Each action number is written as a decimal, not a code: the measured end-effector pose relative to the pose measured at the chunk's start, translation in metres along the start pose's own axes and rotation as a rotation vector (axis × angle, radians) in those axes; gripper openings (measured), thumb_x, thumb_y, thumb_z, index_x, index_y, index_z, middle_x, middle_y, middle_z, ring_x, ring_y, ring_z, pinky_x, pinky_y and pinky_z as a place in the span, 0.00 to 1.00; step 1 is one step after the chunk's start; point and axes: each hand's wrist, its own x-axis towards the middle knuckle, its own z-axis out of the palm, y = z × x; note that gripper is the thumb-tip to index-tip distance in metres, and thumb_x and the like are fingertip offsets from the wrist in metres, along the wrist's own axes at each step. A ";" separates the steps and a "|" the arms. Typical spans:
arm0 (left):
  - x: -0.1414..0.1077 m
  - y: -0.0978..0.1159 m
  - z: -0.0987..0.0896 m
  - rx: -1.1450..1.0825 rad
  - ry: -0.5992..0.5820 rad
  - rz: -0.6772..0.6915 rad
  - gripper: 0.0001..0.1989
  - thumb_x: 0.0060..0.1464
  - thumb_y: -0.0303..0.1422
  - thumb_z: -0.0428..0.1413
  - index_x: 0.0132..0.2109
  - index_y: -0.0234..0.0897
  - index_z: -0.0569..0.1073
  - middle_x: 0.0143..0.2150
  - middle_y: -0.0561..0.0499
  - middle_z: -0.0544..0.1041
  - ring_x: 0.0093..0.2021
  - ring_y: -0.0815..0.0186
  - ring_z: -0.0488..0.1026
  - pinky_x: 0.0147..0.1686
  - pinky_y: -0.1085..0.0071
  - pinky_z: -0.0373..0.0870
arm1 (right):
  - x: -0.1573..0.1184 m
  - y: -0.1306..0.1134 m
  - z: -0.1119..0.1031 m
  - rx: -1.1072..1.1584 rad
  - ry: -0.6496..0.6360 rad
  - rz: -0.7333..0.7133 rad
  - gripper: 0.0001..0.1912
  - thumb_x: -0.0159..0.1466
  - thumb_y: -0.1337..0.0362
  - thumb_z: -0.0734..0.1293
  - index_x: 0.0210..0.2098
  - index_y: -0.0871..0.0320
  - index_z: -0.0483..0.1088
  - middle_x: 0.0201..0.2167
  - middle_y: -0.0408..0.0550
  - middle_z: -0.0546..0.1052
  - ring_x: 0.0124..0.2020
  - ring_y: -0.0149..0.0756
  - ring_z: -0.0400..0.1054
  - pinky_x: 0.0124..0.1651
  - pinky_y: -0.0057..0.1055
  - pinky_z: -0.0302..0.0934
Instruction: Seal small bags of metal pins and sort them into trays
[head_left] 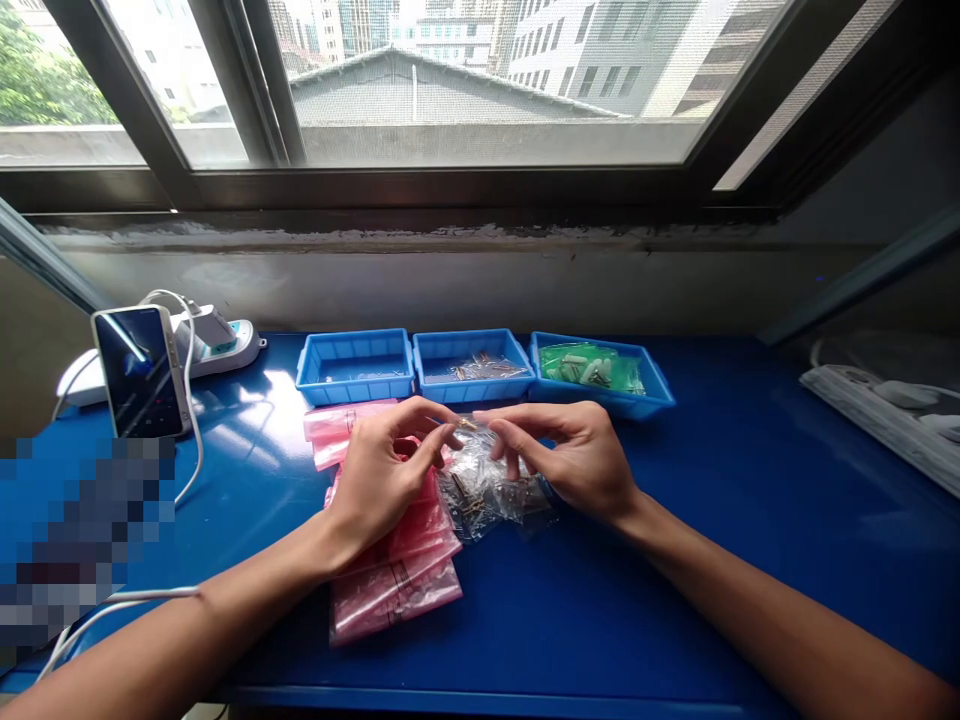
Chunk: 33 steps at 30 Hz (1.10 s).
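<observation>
My left hand (397,465) is above the pink plastic bags (397,590), its thumb and fingertips pinched together near a small brass-coloured piece (468,424). Facing it from the right, my right hand (574,455) has its thumb and index finger close together; what lies between them is too small to make out. Under and between the hands, clear plastic bags (487,490) with small metal parts lie on the blue table (570,620). The pink bags are spread in an overlapping row below my left hand and wrist.
Three blue trays stand behind my hands: the left (356,390), the middle (474,390) with small metal parts, and the right (645,405) with a green bag. A phone (142,372), cables and a power strip (244,345) are at left; another strip (877,420) is at right.
</observation>
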 end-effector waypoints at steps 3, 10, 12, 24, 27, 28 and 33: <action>0.000 -0.001 0.000 0.021 0.044 0.051 0.06 0.65 0.29 0.59 0.47 0.37 0.80 0.44 0.49 0.84 0.42 0.66 0.83 0.40 0.72 0.82 | -0.001 0.002 0.000 -0.032 0.037 -0.055 0.11 0.66 0.67 0.72 0.47 0.56 0.85 0.37 0.49 0.87 0.27 0.37 0.82 0.24 0.27 0.73; -0.001 -0.002 0.000 -0.029 0.060 0.099 0.10 0.64 0.27 0.60 0.52 0.37 0.78 0.51 0.48 0.83 0.45 0.66 0.82 0.42 0.72 0.83 | -0.002 0.003 0.000 -0.105 0.054 -0.173 0.17 0.66 0.71 0.72 0.53 0.53 0.82 0.49 0.47 0.85 0.41 0.41 0.84 0.37 0.30 0.78; -0.001 -0.003 0.000 -0.010 0.063 0.101 0.10 0.64 0.27 0.60 0.52 0.37 0.78 0.50 0.48 0.83 0.47 0.65 0.82 0.44 0.70 0.83 | -0.002 0.003 0.000 -0.122 0.050 -0.180 0.17 0.66 0.71 0.71 0.53 0.53 0.82 0.49 0.47 0.85 0.42 0.41 0.84 0.36 0.29 0.78; 0.000 0.001 -0.001 0.092 -0.083 -0.058 0.13 0.66 0.40 0.59 0.37 0.35 0.76 0.26 0.54 0.76 0.25 0.69 0.70 0.26 0.73 0.65 | 0.003 -0.004 -0.002 0.133 -0.250 0.153 0.11 0.65 0.62 0.73 0.28 0.59 0.79 0.19 0.43 0.78 0.17 0.29 0.70 0.21 0.24 0.65; 0.000 0.003 -0.002 0.053 -0.066 -0.076 0.12 0.68 0.40 0.56 0.40 0.36 0.75 0.27 0.55 0.74 0.26 0.70 0.70 0.26 0.74 0.64 | 0.007 0.000 -0.003 0.257 -0.194 0.301 0.14 0.64 0.57 0.75 0.27 0.59 0.79 0.17 0.42 0.76 0.15 0.28 0.68 0.18 0.22 0.61; -0.001 0.003 -0.002 0.023 -0.054 -0.086 0.12 0.69 0.40 0.55 0.42 0.36 0.74 0.28 0.55 0.74 0.26 0.70 0.70 0.26 0.74 0.64 | 0.009 0.002 -0.005 0.293 -0.135 0.328 0.15 0.64 0.55 0.75 0.28 0.60 0.79 0.17 0.42 0.76 0.15 0.28 0.68 0.17 0.22 0.61; -0.001 0.004 -0.001 -0.040 -0.070 -0.111 0.12 0.71 0.40 0.52 0.47 0.36 0.73 0.30 0.54 0.75 0.28 0.69 0.73 0.28 0.74 0.67 | 0.017 0.011 -0.012 0.517 0.177 0.436 0.16 0.59 0.51 0.78 0.35 0.58 0.82 0.30 0.48 0.83 0.22 0.29 0.73 0.19 0.21 0.63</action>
